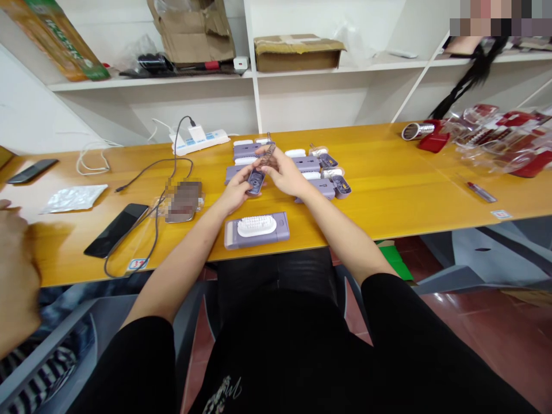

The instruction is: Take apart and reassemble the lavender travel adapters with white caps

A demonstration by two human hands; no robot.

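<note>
Both hands are together above the middle of the table. My left hand (237,188) is closed on a small purple plastic housing (256,183), its hollow inside turned up. In the fingers of my right hand (282,171) is a clear plastic piece (268,154), right over the housing; whether the two touch I cannot tell. Nearer me lies a purple device with a white bristle brush (257,225) on top. Behind and beside my hands are several purple housings (321,187), some with white parts, partly hidden by my hands.
To the left lie a black phone (116,230), cables (156,230), a silver packet (74,198) and a power strip (207,141). Another person's arm (17,282) reaches in there. Red and clear graters (495,138) are piled at the right. White shelves (302,98) stand behind.
</note>
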